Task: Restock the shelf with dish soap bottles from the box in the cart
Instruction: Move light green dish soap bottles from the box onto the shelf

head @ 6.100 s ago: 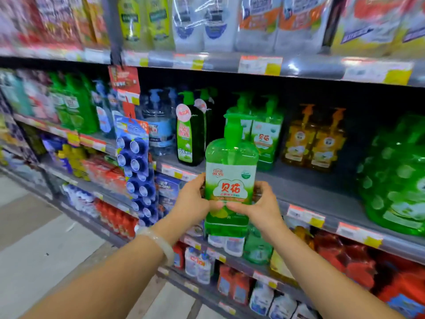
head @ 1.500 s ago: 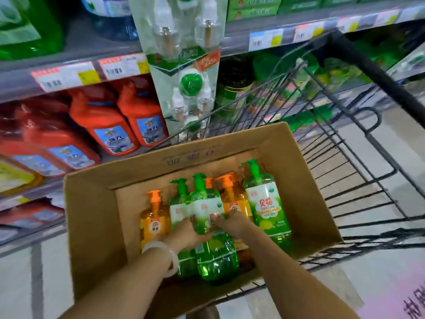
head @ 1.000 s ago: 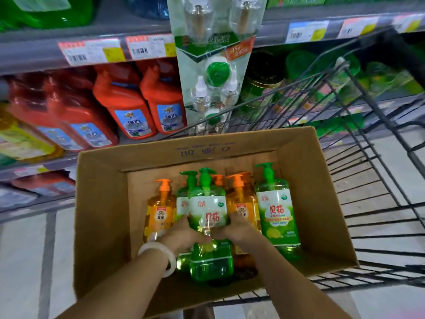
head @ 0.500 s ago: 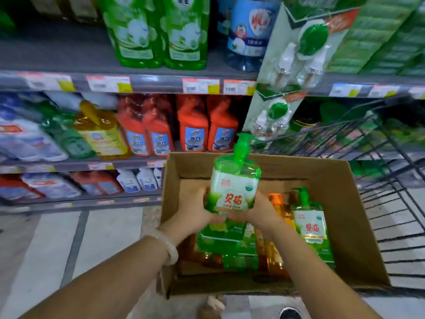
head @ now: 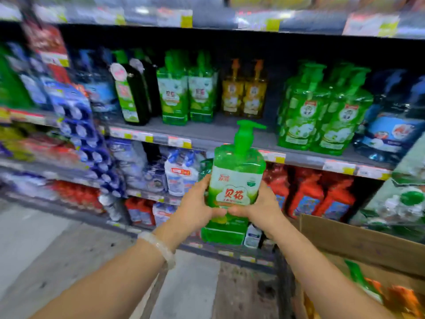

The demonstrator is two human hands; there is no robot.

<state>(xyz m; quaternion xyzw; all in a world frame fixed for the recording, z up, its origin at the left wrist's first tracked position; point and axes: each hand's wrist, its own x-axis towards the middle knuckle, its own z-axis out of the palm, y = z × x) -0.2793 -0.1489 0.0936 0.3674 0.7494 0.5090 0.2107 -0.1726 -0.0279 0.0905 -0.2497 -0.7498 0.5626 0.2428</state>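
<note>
Gripping the green soap bottle [head: 234,180] upright, left hand [head: 195,208] and right hand [head: 259,208] reach forward, fingers curled around it.

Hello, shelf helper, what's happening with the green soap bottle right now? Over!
Left hand and right hand grip green soap bottle. Upright, short of shelf. Nothing blocking.

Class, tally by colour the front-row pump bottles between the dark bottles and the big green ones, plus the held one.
Green shelf bottles: 2
Orange shelf bottles: 2
Green held bottle: 1
Total: 5
</note>
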